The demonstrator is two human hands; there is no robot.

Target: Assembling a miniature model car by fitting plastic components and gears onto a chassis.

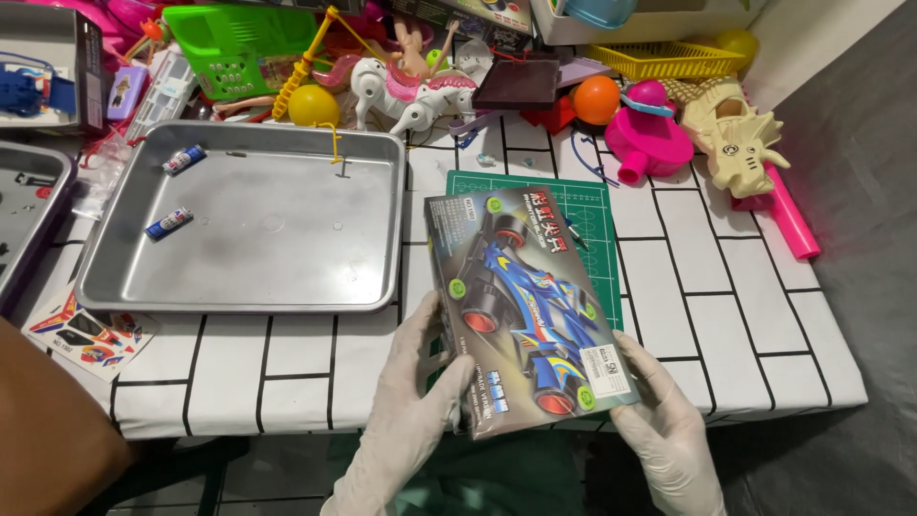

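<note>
The flat grey cardboard box printed with a blue toy racing car point(528, 311) was unopened, held above the tabletop's near edge, over the green cutting mat point(583, 215). The gloved left hand point(413, 397) gripped its left edge, fingers curled; the gloved right hand point(666, 425) pinched its lower right corner. Two small batteries point(176, 191) lay in the silver metal tray point(239, 287) near the left edge.

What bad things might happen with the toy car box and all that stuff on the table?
The box is held only at its lower corners by the left hand and right hand over the table's edge, so it might slip to the floor. Two small batteries lie loose in the metal tray and could roll.
</note>
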